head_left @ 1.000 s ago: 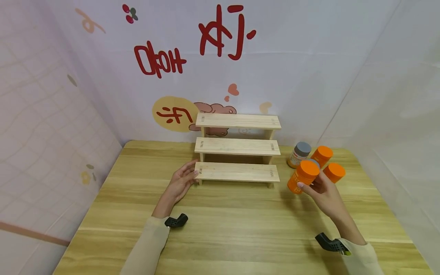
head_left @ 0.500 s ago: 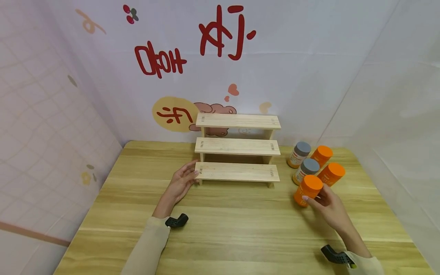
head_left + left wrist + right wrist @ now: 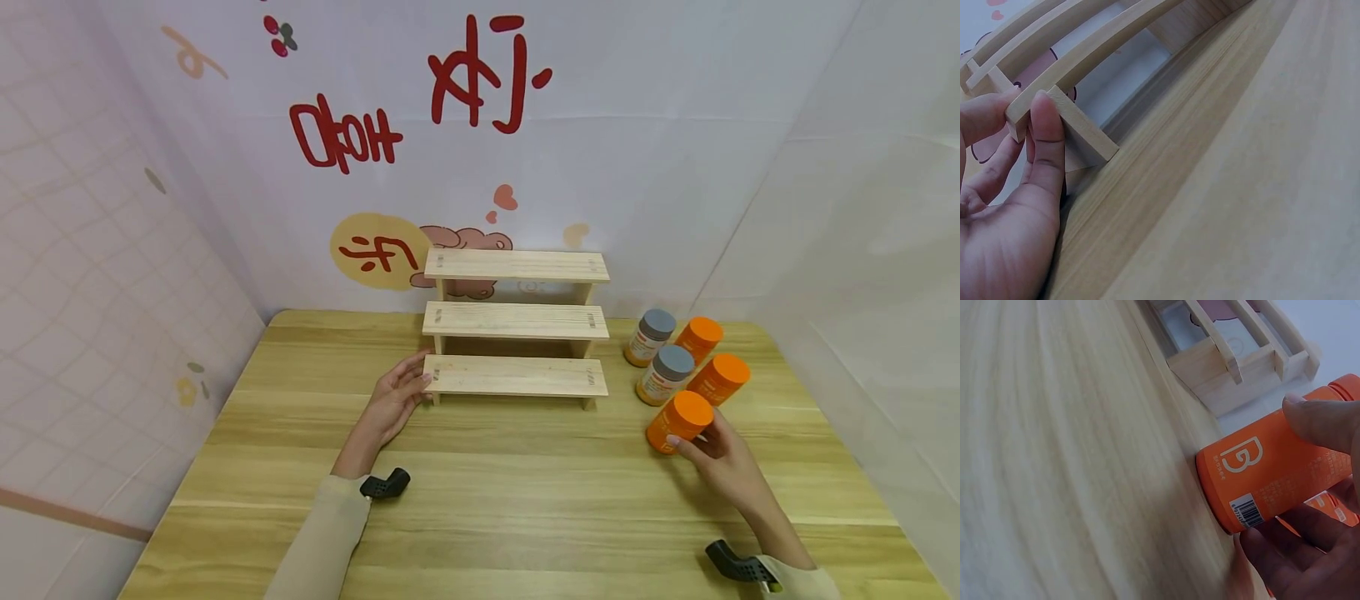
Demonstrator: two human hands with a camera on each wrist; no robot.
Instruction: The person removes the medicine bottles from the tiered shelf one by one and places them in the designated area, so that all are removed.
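A three-step wooden display shelf (image 3: 517, 376) stands against the back wall. My left hand (image 3: 395, 398) grips the left end of its lowest board (image 3: 1110, 44), thumb and fingers around the corner. On the right, my right hand (image 3: 723, 462) holds an orange jar (image 3: 681, 422) with an orange lid, thumb on the near side and fingers behind. In the right wrist view this jar (image 3: 1260, 465) shows a white logo and a barcode, and its base looks to be at the tabletop. Two grey-lidded jars (image 3: 666, 375) and two more orange jars (image 3: 718, 381) stand just behind it.
The wood-grain table (image 3: 495, 500) runs across the front. A white printed cloth wall (image 3: 637, 167) rises behind the shelf, and further cloth walls flank the left and right sides. Black wrist cameras (image 3: 386, 483) sit at both sleeves.
My right hand has brought the orange jar down and toward me, to the front of the jar group, uncovering the nearer grey-lidded jar. My left hand stays on the shelf.
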